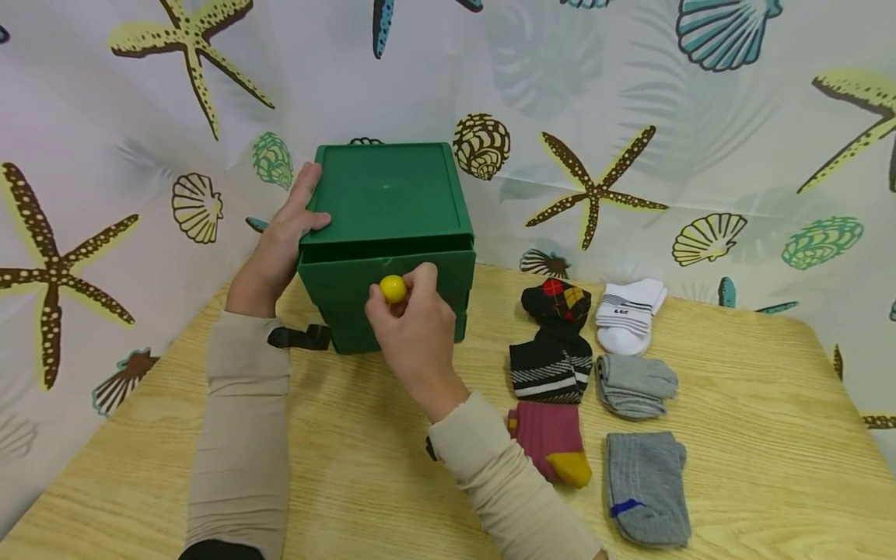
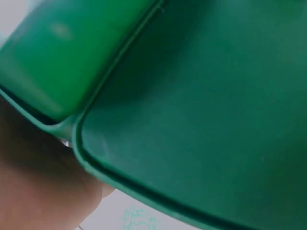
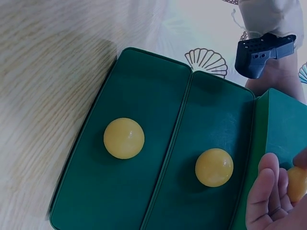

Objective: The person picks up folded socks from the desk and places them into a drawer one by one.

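Note:
A green plastic drawer box [image 1: 385, 194] stands on the table against the patterned cloth. My right hand [image 1: 420, 334] pinches the round yellow knob [image 1: 393, 289] on its top drawer [image 1: 343, 272]. A dark gap shows between that drawer's front and the box top. In the right wrist view, two lower drawer fronts carry yellow knobs, one knob [image 3: 123, 138] on the outer front and another knob [image 3: 214, 167] on the middle one. My left hand [image 1: 280, 241] rests against the box's left side, fingers extended and thumb on the top edge. Part of that hand is hidden behind the box.
On the right lie several folded socks: an argyle pair [image 1: 556, 302], a black striped pair [image 1: 549, 372], a pink and yellow pair [image 1: 549, 439], a white pair [image 1: 628, 315], and grey pairs [image 1: 635, 386]. The wooden table [image 1: 364, 467] meets the cloth [image 1: 490, 218] at the back.

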`<action>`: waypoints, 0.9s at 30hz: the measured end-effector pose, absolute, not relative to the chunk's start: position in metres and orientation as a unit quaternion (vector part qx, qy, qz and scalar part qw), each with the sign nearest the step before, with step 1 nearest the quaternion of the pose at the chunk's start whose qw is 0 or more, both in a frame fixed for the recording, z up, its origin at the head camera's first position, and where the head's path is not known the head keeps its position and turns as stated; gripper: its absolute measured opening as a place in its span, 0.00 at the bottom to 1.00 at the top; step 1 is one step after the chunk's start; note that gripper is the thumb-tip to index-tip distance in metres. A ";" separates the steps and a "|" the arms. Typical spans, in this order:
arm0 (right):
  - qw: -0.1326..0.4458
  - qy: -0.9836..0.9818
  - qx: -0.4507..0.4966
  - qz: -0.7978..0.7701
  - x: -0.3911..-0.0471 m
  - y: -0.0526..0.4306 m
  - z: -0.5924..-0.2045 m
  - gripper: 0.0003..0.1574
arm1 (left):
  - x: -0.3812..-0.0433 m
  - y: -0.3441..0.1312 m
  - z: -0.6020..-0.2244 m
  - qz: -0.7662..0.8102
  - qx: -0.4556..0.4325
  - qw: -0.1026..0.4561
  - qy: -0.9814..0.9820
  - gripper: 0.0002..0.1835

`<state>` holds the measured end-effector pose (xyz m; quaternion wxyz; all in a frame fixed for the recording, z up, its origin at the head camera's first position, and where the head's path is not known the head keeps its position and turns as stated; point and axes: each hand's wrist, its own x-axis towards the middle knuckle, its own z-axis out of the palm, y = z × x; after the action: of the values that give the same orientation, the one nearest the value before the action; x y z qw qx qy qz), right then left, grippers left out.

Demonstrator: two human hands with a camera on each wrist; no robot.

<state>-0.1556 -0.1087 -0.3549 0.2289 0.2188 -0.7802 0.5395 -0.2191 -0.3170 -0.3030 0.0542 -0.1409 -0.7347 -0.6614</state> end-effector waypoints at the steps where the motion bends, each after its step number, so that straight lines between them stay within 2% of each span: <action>1: 0.230 -0.779 0.219 0.540 -0.155 -0.109 -0.355 0.18 | -0.219 -0.317 -0.303 -0.662 -0.140 0.054 -0.734 0.40; 27: 0.244 -0.769 0.222 0.547 -0.146 -0.107 -0.359 0.19 | -0.221 -0.318 -0.306 -0.662 -0.135 0.059 -0.735 0.40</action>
<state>-0.1459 -0.1074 -0.3592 0.2441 0.2215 -0.7692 0.5474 -0.2211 -0.3182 -0.3062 0.0589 -0.1349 -0.7347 -0.6622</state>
